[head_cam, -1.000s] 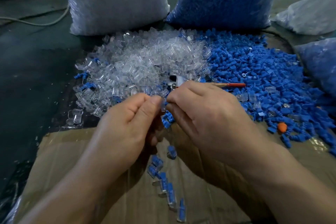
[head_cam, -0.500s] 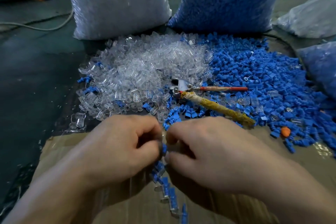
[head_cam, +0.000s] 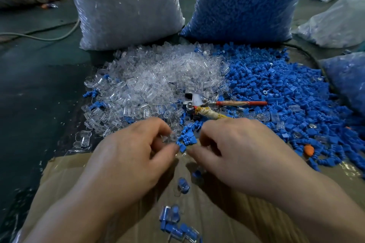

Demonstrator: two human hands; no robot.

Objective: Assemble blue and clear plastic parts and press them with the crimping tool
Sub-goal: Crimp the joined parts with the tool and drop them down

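My left hand (head_cam: 134,156) and my right hand (head_cam: 239,154) meet fingertip to fingertip over the near edge of the piles. Together they pinch a small blue part (head_cam: 182,147). A clear part (head_cam: 167,138) shows at my left fingertips, and a bunch of blue parts (head_cam: 188,136) sits at my right fingers. The crimping tool (head_cam: 198,101) lies just beyond the hands between the piles, with one red handle (head_cam: 245,103) and one yellow-wrapped handle (head_cam: 209,113). Several assembled blue-and-clear pieces (head_cam: 173,221) lie on the cardboard (head_cam: 110,221) below my hands.
A heap of clear parts (head_cam: 158,79) spreads at centre left and a heap of blue parts (head_cam: 286,92) at right. Behind them stand a big bag of clear parts (head_cam: 126,6) and a big bag of blue parts (head_cam: 245,2). An orange piece (head_cam: 309,150) lies at right.
Both hands dropped from in front of the crimping tool toward the cardboard, uncovering the tool's yellow handle, then shifted up to the pile's edge. They stay together, pinching small parts.
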